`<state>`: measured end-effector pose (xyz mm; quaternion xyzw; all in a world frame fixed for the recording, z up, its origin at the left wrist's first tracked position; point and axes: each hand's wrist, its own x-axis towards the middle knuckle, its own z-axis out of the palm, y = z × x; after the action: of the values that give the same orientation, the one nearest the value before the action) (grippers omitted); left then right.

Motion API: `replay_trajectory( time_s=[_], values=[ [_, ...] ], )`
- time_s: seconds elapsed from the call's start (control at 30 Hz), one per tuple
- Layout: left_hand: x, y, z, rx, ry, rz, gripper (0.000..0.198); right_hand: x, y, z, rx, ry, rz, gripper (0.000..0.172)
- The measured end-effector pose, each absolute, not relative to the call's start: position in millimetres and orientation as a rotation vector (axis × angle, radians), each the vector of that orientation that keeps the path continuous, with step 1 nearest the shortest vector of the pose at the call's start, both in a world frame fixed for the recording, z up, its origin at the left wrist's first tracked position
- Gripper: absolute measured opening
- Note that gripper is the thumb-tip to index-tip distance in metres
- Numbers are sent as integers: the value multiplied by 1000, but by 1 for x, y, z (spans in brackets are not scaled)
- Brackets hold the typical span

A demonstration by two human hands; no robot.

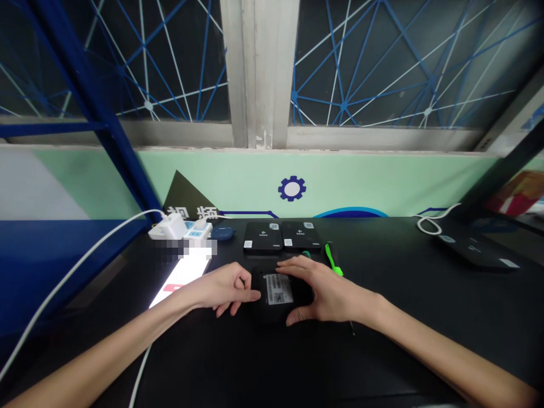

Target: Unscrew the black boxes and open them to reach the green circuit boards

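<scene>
A flat black box-shaped device [266, 314] with a printed white label [279, 289] lies on the black table [229, 368] in front of me. My right hand [308, 286] grips its right side, fingers over the far edge and thumb at the near edge. At the device's left edge is my left hand [233, 289], its thumb pressed on the edge and the other fingers curled in. A bright green-handled tool [334, 262], seemingly a screwdriver, lies just beyond my right wrist; a thin dark tip shows below the wrist.
Two black devices [262, 237] [301, 235] lie side by side behind. A lit phone [182, 277] is left of my hands, near a power strip [198, 230] with a white charger [173, 226] and cable. A dark blue case [222, 233] sits beside it. Another black device [476, 252] lies far right.
</scene>
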<state>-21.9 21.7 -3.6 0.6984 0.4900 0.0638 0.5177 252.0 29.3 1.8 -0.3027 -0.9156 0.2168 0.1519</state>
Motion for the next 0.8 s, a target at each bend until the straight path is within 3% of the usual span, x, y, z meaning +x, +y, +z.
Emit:
replay_trajectory(
  time_s=[0.8],
  values=[
    [-18,16,-4,1708,1295,145,48,252,27,-1,-856,-2624,550,92]
  ],
)
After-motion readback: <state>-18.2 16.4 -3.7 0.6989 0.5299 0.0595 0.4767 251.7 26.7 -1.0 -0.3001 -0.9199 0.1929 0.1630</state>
